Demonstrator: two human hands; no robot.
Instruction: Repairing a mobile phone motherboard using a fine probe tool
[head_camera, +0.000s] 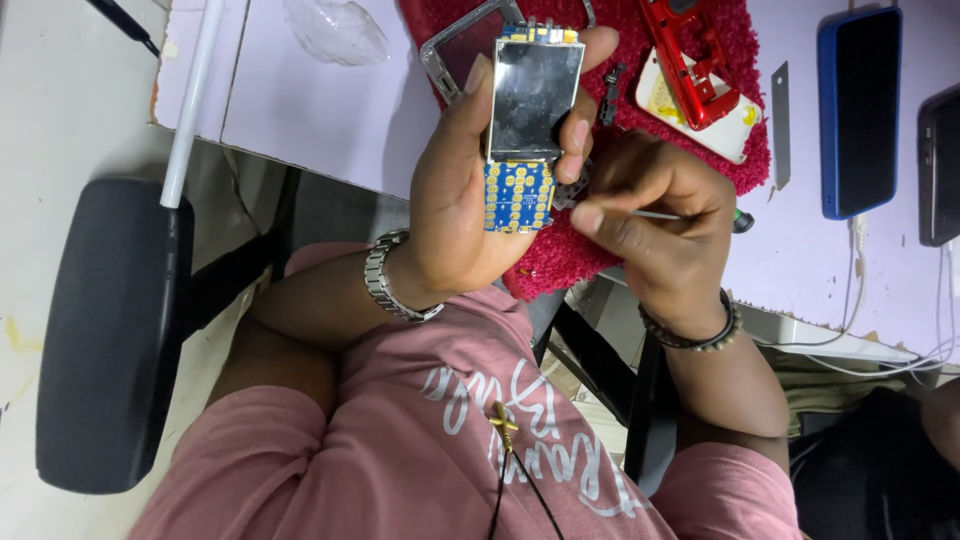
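The left hand (470, 200) wraps around a bare phone board (527, 125) with a small screen. Just beside it, the right hand (655, 215) pinches a thin tool (668, 215).

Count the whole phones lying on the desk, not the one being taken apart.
2. A blue-cased phone lies face up right of the red mat; a black phone sits beside it, cut by the right frame edge. More may lie outside the view.
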